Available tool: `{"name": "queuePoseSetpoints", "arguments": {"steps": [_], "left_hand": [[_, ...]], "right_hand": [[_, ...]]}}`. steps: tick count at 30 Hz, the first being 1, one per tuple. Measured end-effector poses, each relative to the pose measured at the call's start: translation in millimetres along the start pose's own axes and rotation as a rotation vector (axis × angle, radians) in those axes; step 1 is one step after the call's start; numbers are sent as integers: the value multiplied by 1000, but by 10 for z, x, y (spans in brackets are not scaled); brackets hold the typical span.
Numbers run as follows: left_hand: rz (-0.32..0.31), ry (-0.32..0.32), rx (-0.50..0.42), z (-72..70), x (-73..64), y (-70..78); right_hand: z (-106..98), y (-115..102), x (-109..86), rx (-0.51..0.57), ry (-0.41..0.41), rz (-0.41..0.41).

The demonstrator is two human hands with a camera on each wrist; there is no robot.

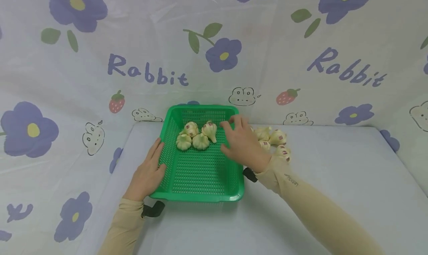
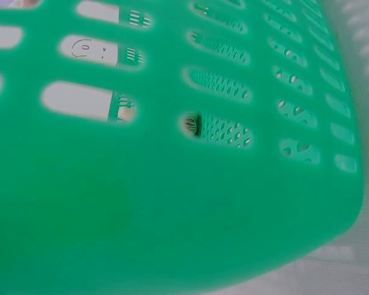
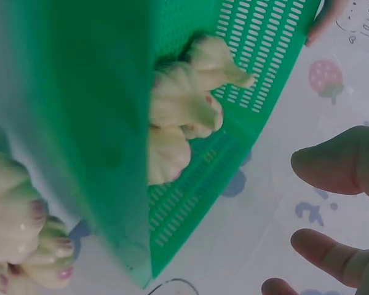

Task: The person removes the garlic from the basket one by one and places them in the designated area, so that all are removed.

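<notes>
A green plastic basket (image 1: 200, 169) with slotted walls stands on the table, with several garlic bulbs (image 1: 200, 141) grouped in its far left part. My left hand (image 1: 147, 175) rests against the basket's left side, fingers fairly straight along the rim. Above the right rim is my right hand (image 1: 244, 141), its thumb and fingers spread. In the right wrist view nothing lies between the thumb (image 3: 332, 163) and fingers. Several more garlic bulbs (image 1: 278, 137) lie on the table right of the basket, partly hidden behind the right hand. The left wrist view shows mostly the basket's wall (image 2: 172, 203).
The white table (image 1: 327, 166) extends to the right and in front of the basket. Behind it hangs a white cloth (image 1: 267, 54) printed with flowers, strawberries and rabbits. Black straps (image 1: 153, 209) show at both wrists.
</notes>
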State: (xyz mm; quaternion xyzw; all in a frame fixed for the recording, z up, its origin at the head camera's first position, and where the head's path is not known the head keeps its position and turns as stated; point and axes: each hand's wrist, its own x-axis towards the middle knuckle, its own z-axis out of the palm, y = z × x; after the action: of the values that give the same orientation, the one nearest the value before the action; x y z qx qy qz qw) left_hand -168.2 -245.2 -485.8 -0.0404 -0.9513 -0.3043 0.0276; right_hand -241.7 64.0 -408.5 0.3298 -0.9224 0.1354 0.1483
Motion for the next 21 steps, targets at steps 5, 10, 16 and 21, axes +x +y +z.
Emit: {"name": "queuePoseSetpoints", "arguments": {"steps": [5, 10, 16, 21], "left_hand": [[1, 3, 4, -1, 1, 6], [-10, -2, 6, -12, 3, 16], [-15, -11, 16, -13, 6, 13], [-13, -11, 11, -18, 9, 22]], "right_hand": [[66, -100, 69, 17, -2, -22], [128, -180, 156, 53, -43, -1], [256, -238, 269, 70, -79, -1], [327, -282, 361, 120, -133, 28]]}}
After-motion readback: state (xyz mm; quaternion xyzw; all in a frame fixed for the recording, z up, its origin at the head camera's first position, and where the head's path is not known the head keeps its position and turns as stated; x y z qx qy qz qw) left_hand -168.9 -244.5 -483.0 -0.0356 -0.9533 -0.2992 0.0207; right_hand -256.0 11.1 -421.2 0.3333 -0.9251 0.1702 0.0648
